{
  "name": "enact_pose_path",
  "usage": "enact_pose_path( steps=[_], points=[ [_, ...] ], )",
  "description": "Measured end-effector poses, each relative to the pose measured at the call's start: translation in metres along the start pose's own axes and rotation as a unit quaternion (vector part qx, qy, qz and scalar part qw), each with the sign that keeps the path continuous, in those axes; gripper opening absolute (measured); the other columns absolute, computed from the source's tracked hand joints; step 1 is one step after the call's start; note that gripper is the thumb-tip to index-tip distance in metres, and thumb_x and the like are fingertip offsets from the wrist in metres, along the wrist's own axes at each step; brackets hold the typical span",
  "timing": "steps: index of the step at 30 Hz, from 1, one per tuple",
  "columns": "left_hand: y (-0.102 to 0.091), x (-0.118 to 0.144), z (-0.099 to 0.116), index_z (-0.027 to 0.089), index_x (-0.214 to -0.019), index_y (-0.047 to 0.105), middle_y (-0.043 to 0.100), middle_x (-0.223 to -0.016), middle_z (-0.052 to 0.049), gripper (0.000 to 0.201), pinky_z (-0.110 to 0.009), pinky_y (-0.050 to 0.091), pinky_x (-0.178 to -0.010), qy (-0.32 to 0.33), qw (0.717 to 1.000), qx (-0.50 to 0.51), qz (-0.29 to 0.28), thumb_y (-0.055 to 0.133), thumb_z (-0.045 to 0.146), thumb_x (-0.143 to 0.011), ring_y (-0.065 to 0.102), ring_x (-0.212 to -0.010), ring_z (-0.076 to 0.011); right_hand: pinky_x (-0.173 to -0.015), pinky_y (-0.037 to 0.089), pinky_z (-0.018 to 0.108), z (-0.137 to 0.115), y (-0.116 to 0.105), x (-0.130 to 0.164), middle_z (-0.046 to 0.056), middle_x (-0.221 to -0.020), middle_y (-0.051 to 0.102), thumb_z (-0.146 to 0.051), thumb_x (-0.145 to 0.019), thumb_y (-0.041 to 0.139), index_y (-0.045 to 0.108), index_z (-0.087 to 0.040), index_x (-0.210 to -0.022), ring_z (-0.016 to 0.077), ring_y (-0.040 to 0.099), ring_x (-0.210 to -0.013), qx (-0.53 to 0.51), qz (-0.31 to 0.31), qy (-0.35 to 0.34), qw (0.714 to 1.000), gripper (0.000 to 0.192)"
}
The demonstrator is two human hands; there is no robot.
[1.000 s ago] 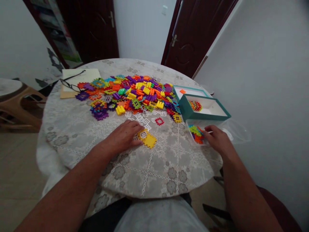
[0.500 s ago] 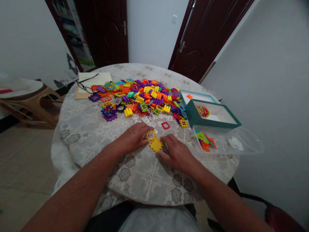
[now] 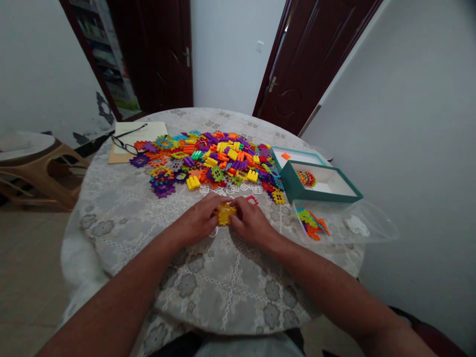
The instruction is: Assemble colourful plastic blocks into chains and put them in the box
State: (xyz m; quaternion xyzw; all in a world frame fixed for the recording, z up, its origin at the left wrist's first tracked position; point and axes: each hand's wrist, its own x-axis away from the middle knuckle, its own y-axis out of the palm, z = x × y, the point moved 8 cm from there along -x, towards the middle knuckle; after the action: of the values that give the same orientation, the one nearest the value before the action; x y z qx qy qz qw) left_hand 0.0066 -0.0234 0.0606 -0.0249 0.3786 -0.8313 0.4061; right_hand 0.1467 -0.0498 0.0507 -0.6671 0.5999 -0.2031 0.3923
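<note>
A yellow toothed piece (image 3: 226, 215) was grasped between the fingers of the left hand (image 3: 201, 216) and right hand (image 3: 252, 221) over the table (image 3: 238, 292), while coloured pieces (image 3: 312, 223) were held in a clear tray (image 3: 336, 235) and, apparently, beads (image 3: 306, 178) in a teal box (image 3: 322, 193).

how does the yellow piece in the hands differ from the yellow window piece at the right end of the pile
The held yellow piece is pinched between the left hand and right hand; the yellow window piece lies untouched at the edge of the pile. The held yellow piece shows a solid-looking face, while the yellow window piece has openings. Both are yellow with toothed edges.
</note>
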Motion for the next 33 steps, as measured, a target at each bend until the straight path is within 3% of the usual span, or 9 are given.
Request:
enact_pose_path(
  steps=[4,8,12,14,19,23,33],
  points=[
    [-0.003,0.001,-0.016,0.025,-0.139,0.061,0.067,-0.136,-0.009,0.052,-0.042,0.054,-0.109,-0.052,0.998,0.013,0.03,0.058,0.019,-0.088,0.066,-0.125,-0.0245,-0.076,0.045,0.029,0.004,0.002,-0.01,0.001,-0.094,0.069,-0.019,-0.09,0.06,0.059,-0.024,-0.114,0.018,0.061,-0.083,-0.024,0.042,0.002,0.999,0.024],
    [-0.006,0.003,-0.029,0.025,-0.131,0.065,0.072,-0.129,-0.008,0.04,-0.043,0.057,-0.102,-0.095,0.993,0.001,0.068,0.057,0.026,-0.091,0.07,-0.117,-0.0255,-0.075,0.048,0.03,0.009,-0.004,-0.008,0.002,-0.099,0.069,-0.027,-0.095,0.062,0.06,-0.022,-0.121,0.0163,0.061,-0.077,-0.034,0.073,-0.021,0.997,0.026],
    [-0.007,0.002,-0.03,0.025,-0.121,0.067,0.075,-0.121,-0.008,0.032,-0.044,0.056,-0.1,-0.105,0.992,-0.012,0.074,0.055,0.024,-0.091,0.071,-0.109,-0.0251,-0.091,0.052,0.037,0.023,-0.029,-0.004,0.014,-0.122,0.066,-0.029,-0.1,0.058,0.062,-0.019,-0.126,0.0234,0.065,-0.099,0.089,0.132,-0.022,0.987,0.028],
    [-0.006,0.002,-0.029,0.026,-0.115,0.067,0.075,-0.116,-0.007,0.029,-0.043,0.056,-0.097,-0.105,0.992,-0.011,0.067,0.055,0.021,-0.09,0.072,-0.103,-0.0242,-0.095,0.052,0.04,0.035,-0.035,-0.005,0.017,-0.124,0.064,-0.031,-0.1,0.06,0.065,-0.018,-0.123,0.0284,0.063,-0.11,0.164,0.117,0.019,0.979,0.027],
    [-0.003,0.002,-0.026,0.027,-0.107,0.068,0.076,-0.11,-0.005,0.025,-0.044,0.055,-0.096,-0.112,0.992,-0.024,0.059,0.056,0.018,-0.087,0.071,-0.103,-0.025,-0.089,0.052,0.039,0.057,-0.029,-0.004,0.016,-0.114,0.066,-0.039,-0.097,0.068,0.069,-0.019,-0.116,0.0281,0.065,-0.102,0.225,0.032,0.08,0.97,0.027],
    [-0.003,0.002,-0.026,0.027,-0.105,0.07,0.077,-0.106,-0.005,0.023,-0.043,0.056,-0.091,-0.123,0.99,-0.02,0.06,0.058,0.019,-0.087,0.071,-0.102,-0.0258,-0.084,0.05,0.034,0.06,-0.025,-0.005,0.013,-0.105,0.067,-0.026,-0.098,0.062,0.07,-0.018,-0.109,0.0247,0.065,-0.094,0.232,0.024,0.084,0.969,0.016],
    [0.005,0.002,-0.03,0.024,-0.106,0.07,0.073,-0.103,-0.004,0.019,-0.035,0.051,-0.086,-0.142,0.989,0.002,0.04,0.061,0.019,-0.089,0.067,-0.093,-0.0203,-0.082,0.047,0.031,0.061,-0.023,-0.012,0.013,-0.109,0.066,-0.034,-0.104,0.057,0.069,-0.016,-0.109,0.0229,0.065,-0.096,0.295,0.012,0.096,0.951,0.023]
  ],
)
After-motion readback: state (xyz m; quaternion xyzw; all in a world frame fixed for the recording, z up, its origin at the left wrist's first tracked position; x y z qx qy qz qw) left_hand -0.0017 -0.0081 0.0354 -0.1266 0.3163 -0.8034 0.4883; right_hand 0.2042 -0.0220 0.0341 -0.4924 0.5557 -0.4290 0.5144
